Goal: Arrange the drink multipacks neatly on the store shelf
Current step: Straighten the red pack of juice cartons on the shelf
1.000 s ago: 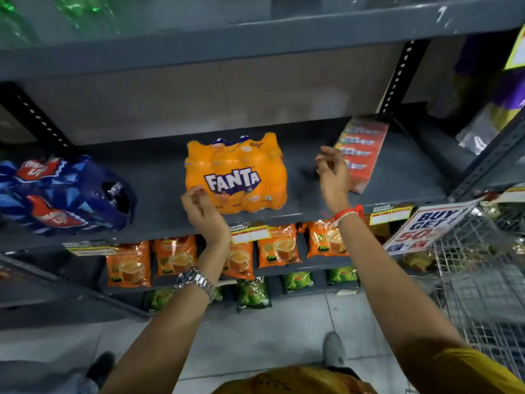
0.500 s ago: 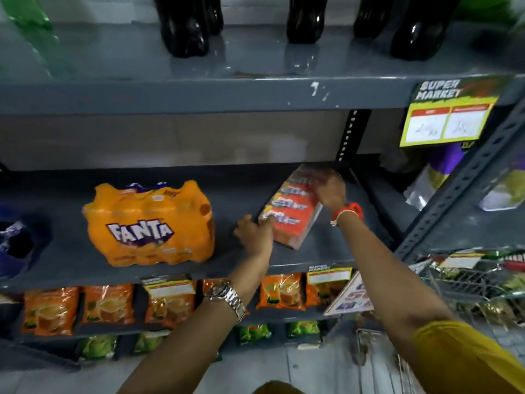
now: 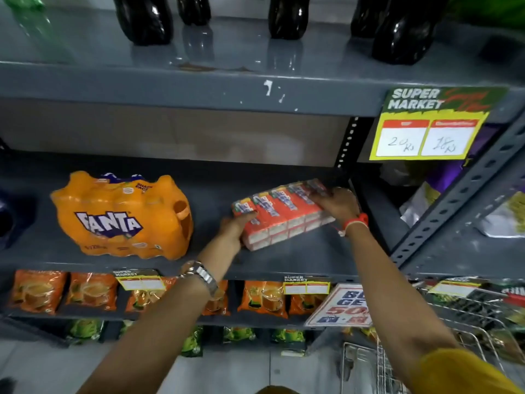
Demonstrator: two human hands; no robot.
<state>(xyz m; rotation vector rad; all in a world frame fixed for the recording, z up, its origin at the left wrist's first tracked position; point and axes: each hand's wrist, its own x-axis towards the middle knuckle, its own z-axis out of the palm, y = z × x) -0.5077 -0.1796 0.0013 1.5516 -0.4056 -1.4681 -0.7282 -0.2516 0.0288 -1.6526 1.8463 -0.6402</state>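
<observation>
An orange Fanta multipack sits on the grey middle shelf, left of centre. To its right a red multipack of small drink cartons is raised at an angle off the shelf. My left hand grips its near left end. My right hand holds its far right end by the shelf upright. A dark blue multipack shows only partly at the left edge.
Dark bottles stand on the shelf above, which carries a yellow price tag. Orange pouches fill the shelf below, green packs lower still. A wire basket and a sale sign sit at lower right.
Both hands left the Fanta multipack and moved right to the red carton multipack. They took hold of it and tipped it up off the shelf. The view shifted right and up.
</observation>
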